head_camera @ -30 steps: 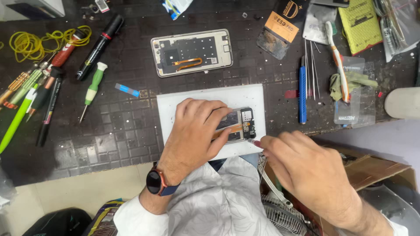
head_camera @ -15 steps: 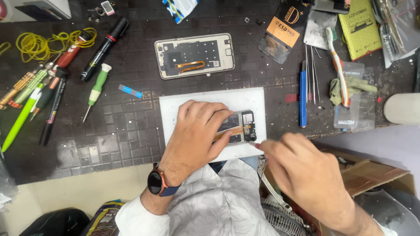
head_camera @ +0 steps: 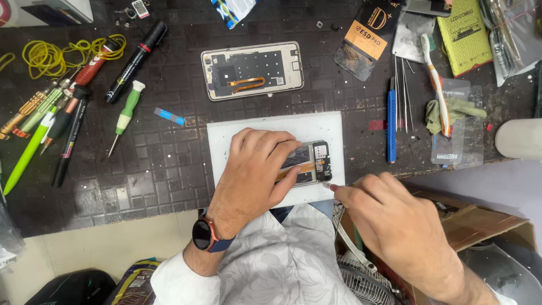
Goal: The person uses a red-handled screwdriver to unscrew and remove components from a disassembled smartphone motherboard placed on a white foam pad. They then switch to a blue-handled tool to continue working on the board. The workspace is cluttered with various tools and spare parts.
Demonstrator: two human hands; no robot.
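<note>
Right now we press our left hand (head_camera: 257, 169) flat, fingers spread, over an opened phone (head_camera: 307, 164) lying on the white mat (head_camera: 271, 129) near the table's (head_camera: 164, 169) front edge, its circuit board end poking out to the right; our right hand (head_camera: 395, 226) is pinched closed around a thin tool (head_camera: 327, 185) whose tip touches the phone's near right corner. We judge the phone light, stiff and fragile, with bare parts exposed, so it is best held by its outer frame rather than the board. Open room is tight: the mat's near edge sits just beside the table edge, a blue tool (head_camera: 391, 121) lies to the right, a second phone frame (head_camera: 252, 69) lies farther away, and screwdrivers (head_camera: 125, 113) crowd the left
</note>
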